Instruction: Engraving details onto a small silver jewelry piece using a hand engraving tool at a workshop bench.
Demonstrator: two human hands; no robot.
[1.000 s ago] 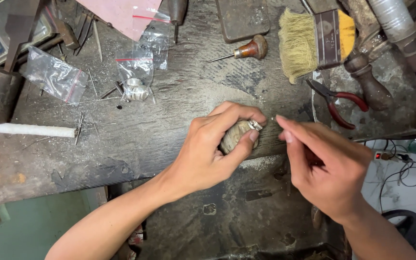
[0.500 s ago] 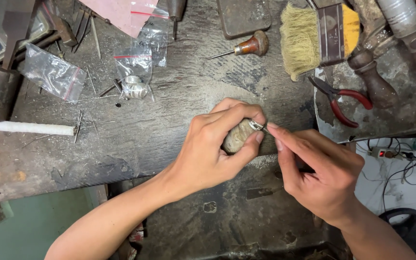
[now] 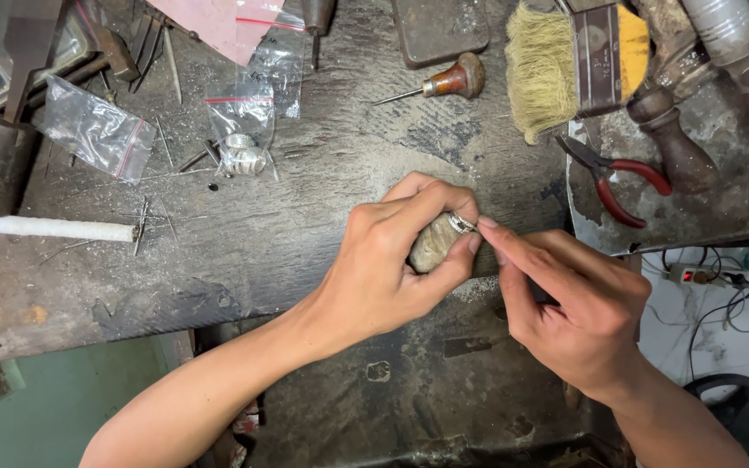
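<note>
Silver ring (image 3: 461, 223) sat pinched atop wooden block (image 3: 433, 244) in left hand (image 3: 387, 269) — right hand (image 3: 578, 308) fingertips closed on a thin tool, approaching from four o'clock.

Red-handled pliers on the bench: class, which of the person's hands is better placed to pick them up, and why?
Probably the right hand: the red-handled pliers lie up on its side, nearer, while the left hand is clamped around a small block carrying a ring.

Two bare forearms, left hand (image 3: 383, 260) and right hand (image 3: 578, 299), sleeveless, ringless.
</note>
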